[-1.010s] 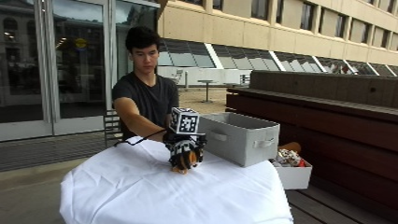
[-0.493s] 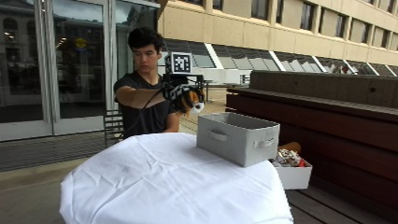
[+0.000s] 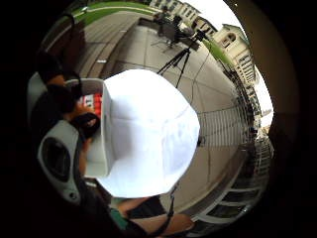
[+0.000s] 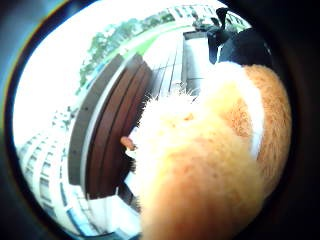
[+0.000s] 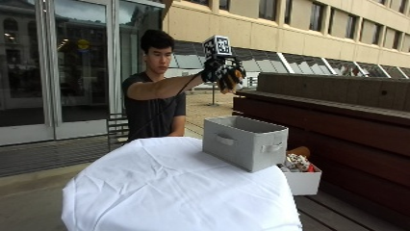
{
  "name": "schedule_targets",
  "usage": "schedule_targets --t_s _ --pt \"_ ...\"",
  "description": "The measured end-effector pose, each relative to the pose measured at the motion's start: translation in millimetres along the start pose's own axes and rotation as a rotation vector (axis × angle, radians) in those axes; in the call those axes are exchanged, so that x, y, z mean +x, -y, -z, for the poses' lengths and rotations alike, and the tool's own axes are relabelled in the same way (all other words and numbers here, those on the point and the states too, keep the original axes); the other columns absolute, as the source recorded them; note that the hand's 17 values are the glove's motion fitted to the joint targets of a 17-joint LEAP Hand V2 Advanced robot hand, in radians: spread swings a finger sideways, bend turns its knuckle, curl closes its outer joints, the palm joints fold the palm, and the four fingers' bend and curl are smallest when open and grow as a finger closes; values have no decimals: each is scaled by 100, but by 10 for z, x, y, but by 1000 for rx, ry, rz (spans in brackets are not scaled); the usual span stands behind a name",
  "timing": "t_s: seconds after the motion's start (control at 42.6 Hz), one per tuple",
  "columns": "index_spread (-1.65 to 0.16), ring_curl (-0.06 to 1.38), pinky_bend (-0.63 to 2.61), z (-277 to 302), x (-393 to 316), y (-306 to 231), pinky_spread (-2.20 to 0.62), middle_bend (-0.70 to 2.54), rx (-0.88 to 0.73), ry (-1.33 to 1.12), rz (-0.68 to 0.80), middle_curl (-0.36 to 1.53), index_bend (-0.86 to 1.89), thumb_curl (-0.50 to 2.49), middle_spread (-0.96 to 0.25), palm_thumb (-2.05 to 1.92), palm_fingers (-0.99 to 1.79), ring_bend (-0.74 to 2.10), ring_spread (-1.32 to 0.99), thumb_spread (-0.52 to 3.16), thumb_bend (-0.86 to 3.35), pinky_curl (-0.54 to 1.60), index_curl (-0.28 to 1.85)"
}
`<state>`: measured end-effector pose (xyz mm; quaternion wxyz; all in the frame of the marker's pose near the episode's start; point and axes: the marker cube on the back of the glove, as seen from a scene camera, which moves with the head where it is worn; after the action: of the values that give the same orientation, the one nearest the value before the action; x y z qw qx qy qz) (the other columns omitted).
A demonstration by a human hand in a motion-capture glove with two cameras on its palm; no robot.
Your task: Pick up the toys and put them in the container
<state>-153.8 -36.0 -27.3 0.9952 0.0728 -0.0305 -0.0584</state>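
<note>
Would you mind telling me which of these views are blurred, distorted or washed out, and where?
Thumb-side palm view: the orange and white plush toy is close and out of focus, the sky blown white. Little-finger-side palm view: strong fisheye bends the white tablecloth. Outside view: even daylight, the grey container sharp.

The outside view faces the person across the table [image 5: 173,187] (from its near side), while both palm views look down from high above, sharing the bench [image 4: 107,130].
</note>
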Motion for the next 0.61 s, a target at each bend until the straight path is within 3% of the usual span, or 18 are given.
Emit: schedule_targets --t_s 0.235,0.423,0.47,0.517,0.611 --pt "-38 42 108 -285 -642 -163 -42 37 1 -30 50 53 9 75 -37 62 85 100 -43 91 10 36 17" --pt "-37 43 106 -583 -552 -147 -42 42 -256 -63 62 56 3 67 -35 43 91 109 -40 107 -2 35 10" --pt "-37 44 118 -623 -483 -118 -40 36 -279 -35 64 55 -18 56 -28 7 62 114 -36 101 -22 39 2" --pt "-36 47 123 -644 -393 -71 -39 38 -279 2 63 56 -14 53 -25 -1 57 119 -34 100 -17 42 0" --pt "-34 47 139 -606 -271 -41 -31 23 -236 26 56 53 -2 45 -15 -24 18 114 -26 91 -20 46 0"
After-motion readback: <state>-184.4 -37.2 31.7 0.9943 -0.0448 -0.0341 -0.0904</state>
